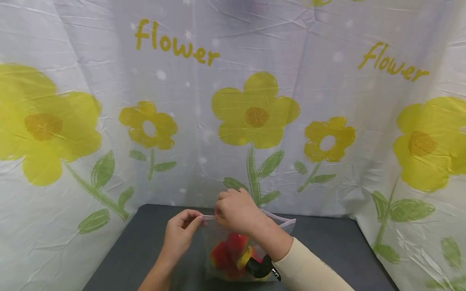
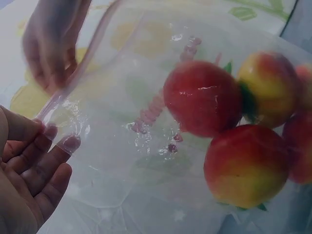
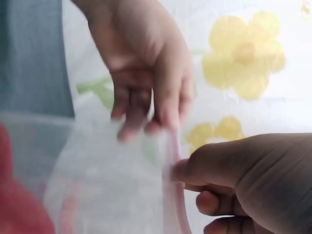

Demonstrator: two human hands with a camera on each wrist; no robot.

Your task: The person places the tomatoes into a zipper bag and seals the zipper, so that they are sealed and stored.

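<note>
A clear zip bag (image 1: 211, 230) stands on the dark table, with its pinkish zip strip (image 1: 287, 222) along the top. Several red-and-yellow fruits (image 1: 236, 244) with small green leaves lie at its bottom; the left wrist view shows one red fruit (image 2: 202, 99) through the film. My left hand (image 1: 179, 234) pinches the bag's top left corner between thumb and fingertips. Close beside it, my right hand (image 1: 238, 211) pinches the zip strip with thumb and finger. On the right, the bag's mouth is parted.
The dark table (image 1: 145, 246) ends at a white curtain (image 1: 196, 161) printed with yellow flowers, which hangs behind and on both sides. A black camera mount (image 1: 259, 267) at my right wrist overlaps the lower right of the bag.
</note>
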